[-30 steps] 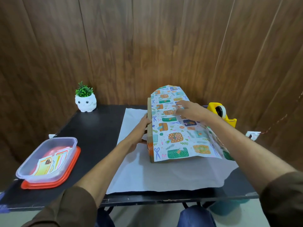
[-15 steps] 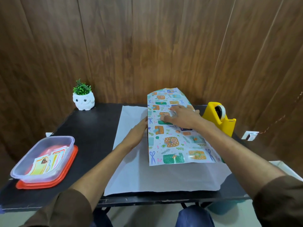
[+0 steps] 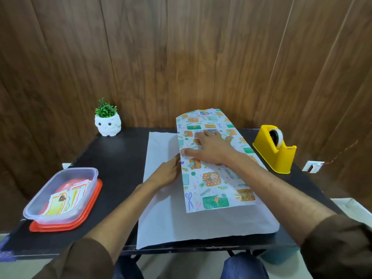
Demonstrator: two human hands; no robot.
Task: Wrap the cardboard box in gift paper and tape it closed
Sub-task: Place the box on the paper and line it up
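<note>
My right hand [image 3: 211, 150] presses flat, fingers spread, on the folded gift paper [image 3: 213, 190]. My left hand [image 3: 167, 174] touches the paper's left edge with straight fingers.

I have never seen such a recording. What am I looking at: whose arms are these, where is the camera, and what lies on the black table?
No machine: a person wears one camera on the head, so you see their arms. On the black table lies a white paper sheet with colourful patterned gift paper folded over it. The right hand presses flat on the pattern; the left hand rests at its left edge. Neither visibly grips anything. Nearby: a yellow tape dispenser, a clear plastic container of cards, a white owl-shaped plant pot.
</note>
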